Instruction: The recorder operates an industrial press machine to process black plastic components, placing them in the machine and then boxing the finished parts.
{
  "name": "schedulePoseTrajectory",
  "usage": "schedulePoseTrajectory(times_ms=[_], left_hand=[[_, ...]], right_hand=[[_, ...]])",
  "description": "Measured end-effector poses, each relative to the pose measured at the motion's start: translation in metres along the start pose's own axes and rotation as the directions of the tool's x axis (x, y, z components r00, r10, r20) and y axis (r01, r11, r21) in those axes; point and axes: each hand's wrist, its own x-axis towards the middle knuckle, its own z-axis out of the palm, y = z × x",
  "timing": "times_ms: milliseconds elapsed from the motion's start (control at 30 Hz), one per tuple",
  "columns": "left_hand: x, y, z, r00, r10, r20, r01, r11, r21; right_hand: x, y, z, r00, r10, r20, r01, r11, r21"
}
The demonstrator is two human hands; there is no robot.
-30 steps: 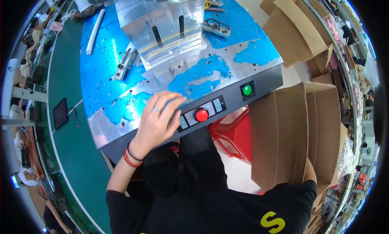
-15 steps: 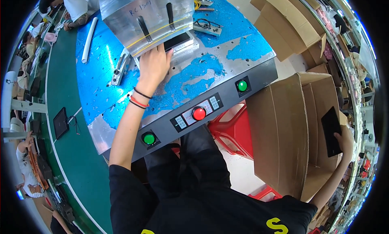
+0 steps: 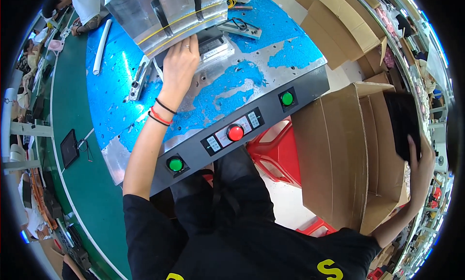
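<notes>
Black panel, grasped in right fingers near right edge of carton: keep clear; cannot tell hold of left fingers beneath metal block.

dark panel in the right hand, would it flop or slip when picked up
The dark panel is probably stiff: it shows no obvious sag in the right hand. It seems fairly light, being held one-handed near its lower end. Its face looks plain, without visible grips, so it might slip.
</notes>
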Motion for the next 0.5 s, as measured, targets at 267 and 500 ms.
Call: schedulePoseTrajectory(times_ms=[267,500], left_hand=[[-0.088,-0.014,-0.092,0.995,-0.019,-0.093,-0.007,0.962,-0.273],[-0.32,-0.073,-0.244,0.805,-0.556,0.205,0.546,0.831,0.107]], right_hand=[[0.052,-0.23,0.026,0.346,-0.754,-0.558,0.888,0.455,-0.065],[0.065,-0.369,0.078,-0.1,-0.68,-0.726,0.986,0.029,-0.163]])
